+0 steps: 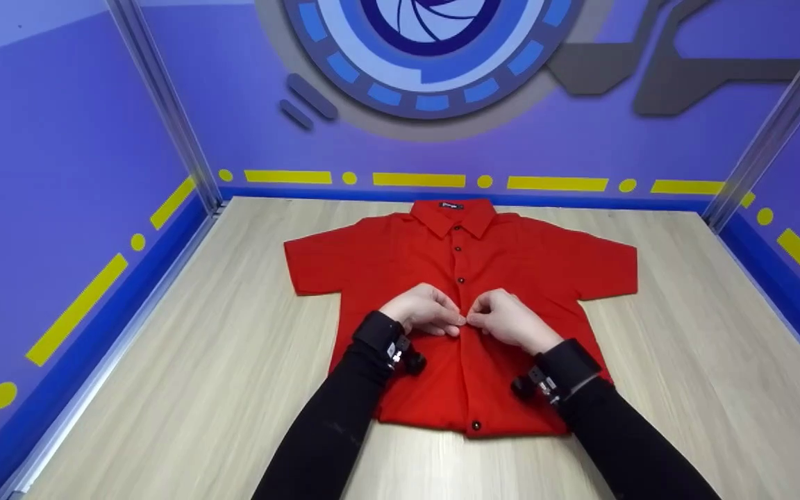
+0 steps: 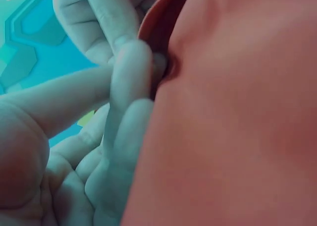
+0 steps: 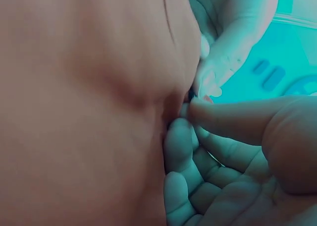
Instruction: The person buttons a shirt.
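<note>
A red short-sleeved shirt [image 1: 400, 257] lies front side up, its collar [image 1: 442, 219] toward the far edge of the table. Dark buttons run down its front placket, among them one just above the hands [image 1: 461, 280] and one at the hem [image 1: 476, 425]. At mid-placket my left hand [image 1: 428, 310] pinches the fabric edge between thumb and fingers. My right hand [image 1: 507, 318] pinches the placket from the other side, fingertips meeting the left ones. In the right wrist view a small dark button [image 3: 191, 94] shows between the fingertips, mostly hidden.
The shirt rests on a light wood-grain table [image 1: 247, 361]. Blue-purple panels [image 1: 67, 173] with yellow dashes stand along the left, back and right sides, with metal posts [image 1: 164, 97] at the corners. Both wrists wear black bands with small cameras [image 1: 410, 357].
</note>
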Action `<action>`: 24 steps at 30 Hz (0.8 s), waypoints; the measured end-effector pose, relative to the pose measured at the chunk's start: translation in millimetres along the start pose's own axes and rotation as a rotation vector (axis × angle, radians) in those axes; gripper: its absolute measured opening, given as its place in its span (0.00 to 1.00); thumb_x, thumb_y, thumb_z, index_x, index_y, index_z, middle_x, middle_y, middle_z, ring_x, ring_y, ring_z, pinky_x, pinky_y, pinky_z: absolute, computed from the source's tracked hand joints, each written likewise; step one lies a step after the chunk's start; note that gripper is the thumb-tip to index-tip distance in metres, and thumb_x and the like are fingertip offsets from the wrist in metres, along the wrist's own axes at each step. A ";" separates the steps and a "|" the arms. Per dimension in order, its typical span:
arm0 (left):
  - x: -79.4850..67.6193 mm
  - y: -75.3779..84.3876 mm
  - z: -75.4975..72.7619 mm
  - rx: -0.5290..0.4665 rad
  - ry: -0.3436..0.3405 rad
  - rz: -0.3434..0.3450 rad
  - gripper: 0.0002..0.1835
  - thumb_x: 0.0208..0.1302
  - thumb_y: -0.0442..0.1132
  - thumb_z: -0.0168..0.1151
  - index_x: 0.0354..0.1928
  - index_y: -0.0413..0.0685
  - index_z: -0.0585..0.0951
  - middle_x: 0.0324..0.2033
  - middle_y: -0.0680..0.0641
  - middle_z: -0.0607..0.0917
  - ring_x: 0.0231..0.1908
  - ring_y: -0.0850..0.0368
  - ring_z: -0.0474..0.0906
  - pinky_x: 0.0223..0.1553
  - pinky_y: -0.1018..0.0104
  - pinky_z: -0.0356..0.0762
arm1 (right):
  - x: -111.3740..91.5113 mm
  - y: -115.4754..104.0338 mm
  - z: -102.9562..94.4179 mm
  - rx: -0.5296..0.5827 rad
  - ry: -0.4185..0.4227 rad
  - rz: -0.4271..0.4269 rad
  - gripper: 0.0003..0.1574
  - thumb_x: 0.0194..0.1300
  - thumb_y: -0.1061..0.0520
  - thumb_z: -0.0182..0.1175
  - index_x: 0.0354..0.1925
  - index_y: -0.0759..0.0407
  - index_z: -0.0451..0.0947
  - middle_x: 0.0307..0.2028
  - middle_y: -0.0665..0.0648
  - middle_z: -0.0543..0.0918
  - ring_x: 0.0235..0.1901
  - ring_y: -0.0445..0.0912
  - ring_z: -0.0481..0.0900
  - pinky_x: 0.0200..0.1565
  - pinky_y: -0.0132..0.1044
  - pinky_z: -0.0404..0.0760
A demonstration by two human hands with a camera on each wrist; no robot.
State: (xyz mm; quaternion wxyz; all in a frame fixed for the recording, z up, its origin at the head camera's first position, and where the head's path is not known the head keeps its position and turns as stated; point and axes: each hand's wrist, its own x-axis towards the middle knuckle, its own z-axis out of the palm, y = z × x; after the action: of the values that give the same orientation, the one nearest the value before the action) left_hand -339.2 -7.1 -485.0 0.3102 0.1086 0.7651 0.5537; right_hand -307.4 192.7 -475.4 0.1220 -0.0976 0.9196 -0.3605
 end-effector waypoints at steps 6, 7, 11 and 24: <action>0.5 2.4 3.6 -0.004 0.055 0.022 0.06 0.57 0.37 0.70 0.35 0.42 0.86 0.28 0.41 0.89 0.28 0.57 0.87 0.27 0.69 0.81 | 1.0 0.8 -0.9 0.005 0.017 0.001 0.07 0.66 0.54 0.61 0.33 0.51 0.85 0.25 0.53 0.82 0.26 0.46 0.77 0.32 0.36 0.75; 0.6 2.9 4.0 -0.003 0.059 0.027 0.06 0.57 0.37 0.70 0.34 0.41 0.86 0.28 0.41 0.88 0.28 0.57 0.87 0.27 0.69 0.81 | 0.9 0.8 -1.2 0.008 0.018 0.000 0.07 0.66 0.54 0.61 0.33 0.51 0.85 0.25 0.53 0.82 0.26 0.46 0.77 0.32 0.36 0.74; 1.7 3.6 5.7 -0.005 0.075 0.039 0.06 0.57 0.37 0.70 0.34 0.42 0.86 0.27 0.41 0.88 0.28 0.56 0.87 0.26 0.69 0.80 | -0.9 -0.6 -1.8 -0.012 0.037 -0.007 0.07 0.65 0.52 0.62 0.33 0.51 0.84 0.24 0.52 0.81 0.25 0.46 0.76 0.31 0.36 0.74; 2.5 2.4 2.8 -0.011 0.065 0.039 0.06 0.57 0.40 0.71 0.33 0.45 0.88 0.26 0.44 0.88 0.28 0.58 0.86 0.29 0.68 0.82 | -35.8 -26.9 12.8 -0.169 -0.035 0.077 0.32 0.49 0.31 0.70 0.15 0.52 0.71 0.10 0.49 0.66 0.12 0.43 0.63 0.17 0.33 0.57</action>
State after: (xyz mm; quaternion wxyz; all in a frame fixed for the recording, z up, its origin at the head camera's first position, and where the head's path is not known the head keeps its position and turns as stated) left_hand -339.9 -2.8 -484.3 0.2749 0.1039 0.7694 0.5672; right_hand -267.1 174.7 -460.5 0.1429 -0.0785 0.9475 -0.2751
